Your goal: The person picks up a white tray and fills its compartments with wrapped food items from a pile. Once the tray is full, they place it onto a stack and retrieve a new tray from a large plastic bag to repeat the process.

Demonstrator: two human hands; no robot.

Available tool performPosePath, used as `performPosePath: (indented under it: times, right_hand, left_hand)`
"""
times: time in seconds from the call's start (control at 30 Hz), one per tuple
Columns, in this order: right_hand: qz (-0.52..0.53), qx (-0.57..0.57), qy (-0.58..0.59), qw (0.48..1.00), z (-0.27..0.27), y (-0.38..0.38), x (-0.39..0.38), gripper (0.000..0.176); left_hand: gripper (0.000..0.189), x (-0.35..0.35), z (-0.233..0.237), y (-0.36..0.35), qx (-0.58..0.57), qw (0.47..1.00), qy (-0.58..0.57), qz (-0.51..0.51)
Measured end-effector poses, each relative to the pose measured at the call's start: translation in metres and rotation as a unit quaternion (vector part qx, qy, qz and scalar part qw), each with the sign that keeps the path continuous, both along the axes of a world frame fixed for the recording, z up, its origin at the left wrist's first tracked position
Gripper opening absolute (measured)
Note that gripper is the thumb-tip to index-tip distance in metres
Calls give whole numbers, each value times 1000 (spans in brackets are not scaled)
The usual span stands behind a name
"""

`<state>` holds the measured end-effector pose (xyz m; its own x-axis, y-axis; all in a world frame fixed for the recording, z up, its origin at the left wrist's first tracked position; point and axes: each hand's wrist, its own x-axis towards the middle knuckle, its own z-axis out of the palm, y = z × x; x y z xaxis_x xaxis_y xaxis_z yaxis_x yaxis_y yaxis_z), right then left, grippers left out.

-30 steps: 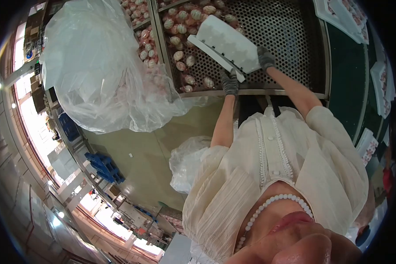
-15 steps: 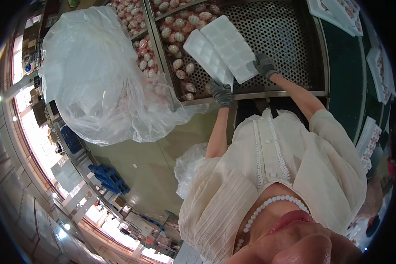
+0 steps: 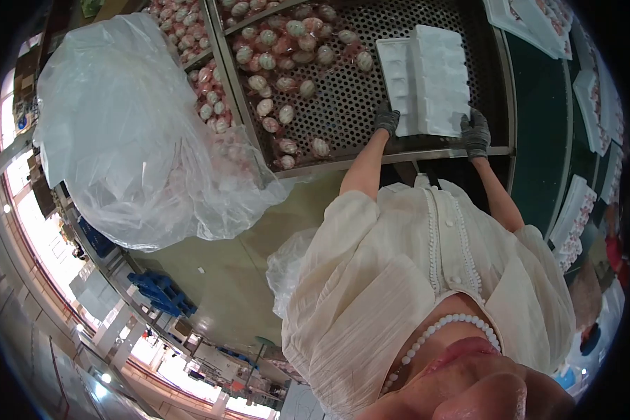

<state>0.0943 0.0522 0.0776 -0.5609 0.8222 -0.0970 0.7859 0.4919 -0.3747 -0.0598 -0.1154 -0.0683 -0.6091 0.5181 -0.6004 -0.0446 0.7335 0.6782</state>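
Two white compartment trays sit side by side over the perforated metal bed. The right tray (image 3: 442,80) partly overlaps the left tray (image 3: 397,77), whose hollows face up. My left hand (image 3: 386,120), in a grey glove, grips the lower left corner of the left tray. At the lower right corner of the other tray is my gloved right hand (image 3: 475,134), its fingers closed on the edge. To the left, several white ball-shaped pieces (image 3: 285,114) with reddish markings, in see-through wrappers, lie on the perforated bed (image 3: 350,119).
A big see-through plastic bag (image 3: 126,133) bulges left of the metal frame. More wrapped balls (image 3: 213,98) fill the neighbouring sections. Filled white trays (image 3: 574,213) stand on the green surface (image 3: 539,126) at right. Blue pallets (image 3: 161,292) lie on the floor.
Both hands have moved right with the trays. The trays have gone from slanted to nearly upright in view, and the right one now overlaps the left. Several wrapped balls are spread more widely.
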Motion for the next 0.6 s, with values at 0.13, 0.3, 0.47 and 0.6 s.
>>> performPosePath:
  times: [0.13, 0.3, 0.47, 0.6]
  right_hand:
    - [18, -1, 3, 1000, -24, -21, -10, 39]
    - [20, -58, -40, 997, -22, -42, -24, 34]
    - [73, -6, -2, 997, -30, -39, -24, 36]
    - [28, -62, -56, 996, -26, -29, -28, 38]
  left_hand:
    - [40, 3, -12, 2, 47, 996, 70, -35]
    - [32, -21, 5, -9, 29, 988, 153, -11]
    - [69, -78, -8, -1, -31, 976, 126, 175]
    - [76, -116, 76, 32, -119, 986, 105, 53]
